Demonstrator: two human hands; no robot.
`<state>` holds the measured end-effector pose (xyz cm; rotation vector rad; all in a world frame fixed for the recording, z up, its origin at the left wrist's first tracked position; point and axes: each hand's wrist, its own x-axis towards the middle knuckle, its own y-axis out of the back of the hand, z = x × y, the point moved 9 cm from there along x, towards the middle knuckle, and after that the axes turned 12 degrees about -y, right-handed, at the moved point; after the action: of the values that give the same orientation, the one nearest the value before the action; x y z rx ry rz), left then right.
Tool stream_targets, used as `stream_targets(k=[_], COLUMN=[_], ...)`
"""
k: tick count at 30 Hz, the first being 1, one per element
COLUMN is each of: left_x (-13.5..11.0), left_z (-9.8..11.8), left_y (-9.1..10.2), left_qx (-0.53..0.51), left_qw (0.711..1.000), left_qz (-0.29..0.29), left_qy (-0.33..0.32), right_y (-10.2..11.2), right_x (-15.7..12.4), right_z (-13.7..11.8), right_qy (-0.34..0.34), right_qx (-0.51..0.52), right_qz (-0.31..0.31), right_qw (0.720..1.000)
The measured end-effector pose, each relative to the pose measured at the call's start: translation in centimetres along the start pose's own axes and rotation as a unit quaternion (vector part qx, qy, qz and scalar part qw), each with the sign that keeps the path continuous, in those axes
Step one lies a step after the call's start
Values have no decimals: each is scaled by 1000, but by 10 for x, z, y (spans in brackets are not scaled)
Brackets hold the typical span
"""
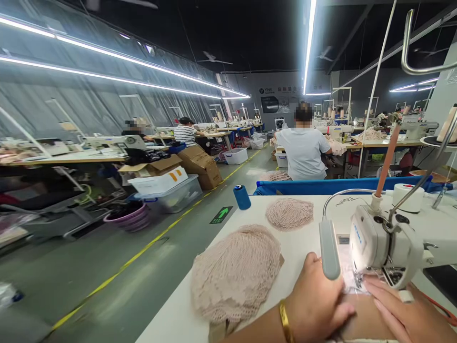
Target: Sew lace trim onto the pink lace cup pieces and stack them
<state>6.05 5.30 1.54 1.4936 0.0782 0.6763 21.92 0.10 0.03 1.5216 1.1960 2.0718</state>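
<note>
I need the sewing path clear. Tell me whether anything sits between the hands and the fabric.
Nothing visible does. The left hand and right hand both rest directly on the pale fabric under the sewing machine head. The grey lamp hangs above the left hand's fingers, apart from the cloth.

White table [303,250], lace pile [235,274], smaller lace pile [289,213], thread cone [242,196], sewing machine [378,240]

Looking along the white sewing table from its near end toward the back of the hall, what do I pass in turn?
Large beige lace pile, small beige lace pile, blue thread cone, blue cloth edge, seated person in a pale shirt.
</note>
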Motion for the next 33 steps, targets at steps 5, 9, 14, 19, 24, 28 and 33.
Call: stream_targets(k=[5, 9, 14, 19, 24, 28, 33], left_x=[2, 1, -3, -4, -9, -12, -11], left_z=[21, 9, 15, 21, 30, 33, 33], left_y=[6, 12, -1, -12, -28, -25, -20], left_qx=[-101, -52, -64, -34, -2, 12, 14], left_qw=[988, 996, 993, 985, 973, 969, 969], left_qz=[14, 18, 21, 90, 105, 143, 156], left_qy=[-117, -65, -97, -144, -206, -202, -188], right_y=[5, -11, 3, 6, -4, -2, -5], right_x=[-1, -6, -1, -4, -11, -12, -12], right_z=[-10, -15, 4, -15, -13, -8, -4], right_qy=[43, 70, -18, 24, 1, 10, -2], right_qx=[65, 80, 19, 77, 127, 145, 115], right_qz=[-2, -114, -89, -78, -114, -142, -150], right_qw=[997, 988, 996, 994, 985, 979, 982])
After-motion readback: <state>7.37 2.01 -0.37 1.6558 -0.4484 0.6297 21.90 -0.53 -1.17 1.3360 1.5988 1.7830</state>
